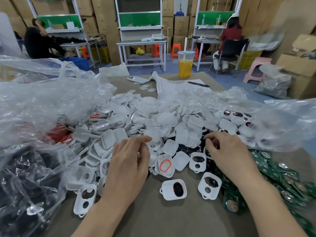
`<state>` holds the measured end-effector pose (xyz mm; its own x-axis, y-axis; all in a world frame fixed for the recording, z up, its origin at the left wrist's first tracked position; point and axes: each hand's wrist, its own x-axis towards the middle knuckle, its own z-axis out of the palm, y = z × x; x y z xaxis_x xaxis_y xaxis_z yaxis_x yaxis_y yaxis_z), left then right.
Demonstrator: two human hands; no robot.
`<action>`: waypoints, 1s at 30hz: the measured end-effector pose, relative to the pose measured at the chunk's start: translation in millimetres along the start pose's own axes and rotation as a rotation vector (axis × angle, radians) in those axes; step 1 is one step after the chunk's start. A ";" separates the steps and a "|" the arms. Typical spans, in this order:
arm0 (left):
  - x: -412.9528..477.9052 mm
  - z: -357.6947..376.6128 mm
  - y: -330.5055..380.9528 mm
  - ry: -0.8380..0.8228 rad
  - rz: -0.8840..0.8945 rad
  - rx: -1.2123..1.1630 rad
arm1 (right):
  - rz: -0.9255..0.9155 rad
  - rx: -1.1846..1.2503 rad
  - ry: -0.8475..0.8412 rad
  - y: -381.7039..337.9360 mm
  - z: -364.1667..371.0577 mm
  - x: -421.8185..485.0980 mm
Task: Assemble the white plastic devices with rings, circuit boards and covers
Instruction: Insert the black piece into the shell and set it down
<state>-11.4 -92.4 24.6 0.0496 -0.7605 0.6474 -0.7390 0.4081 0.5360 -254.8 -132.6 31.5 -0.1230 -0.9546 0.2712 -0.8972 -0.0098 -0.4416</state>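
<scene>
Our left hand (128, 165) and right hand (227, 151) curl over the shells (113, 138); holding what, we cannot tell. We should seat parts squarely.

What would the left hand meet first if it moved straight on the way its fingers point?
Probably the heap of white plastic shells right ahead of the left hand, though depth is unclear.

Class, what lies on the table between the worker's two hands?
Head view: between the left hand and right hand lie a white shell holding an orange ring, a plain white cover and a holed white shell.
</scene>
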 end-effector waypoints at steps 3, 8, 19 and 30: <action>0.1 -0.1 -0.4 -0.009 -0.009 -0.011 | -0.005 0.008 0.039 -0.5 2.2 1.7; 0.5 0.0 0.6 -0.007 -0.008 -0.007 | 0.033 0.022 0.088 -7.9 7.4 5.3; -0.6 -2.9 1.8 0.015 0.017 -0.014 | -0.074 0.426 0.155 -20.7 7.8 6.4; 1.1 -5.2 17.3 -0.136 -0.355 -0.557 | -0.140 1.020 -0.304 -59.2 -6.3 -15.4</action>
<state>-20.6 -83.5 37.4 0.1133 -0.9385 0.3262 -0.2349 0.2937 0.9266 -202.5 -115.4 58.9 0.1907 -0.9583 0.2126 -0.0998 -0.2344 -0.9670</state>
